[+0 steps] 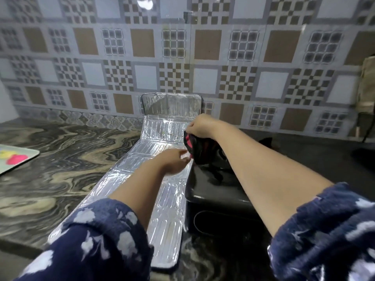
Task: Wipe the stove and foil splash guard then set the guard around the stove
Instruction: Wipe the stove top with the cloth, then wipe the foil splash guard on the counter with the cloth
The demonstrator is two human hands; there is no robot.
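**Meanwhile, Cloth Poised Over the Foil Guard**

Head view: the foil splash guard was laid out flat along the counter, its far panel bent up against the tiled wall. The black stove was seen just beside it, to the right. A dark cloth with pink patches was gripped in the right hand, fingers curled round its upper edge, over the guard's right edge. The left hand was held over the foil with fingers loosely extended and nothing clasped; whether it touched the foil could not be told.

It was judged that the thin foil might be creased or pushed along the counter if wiped hard while not pinned down, and the upturned panel could be flattened.

A pale tray was seen at the left edge, with yellow and pink items lying in it; what they were could not be made out.
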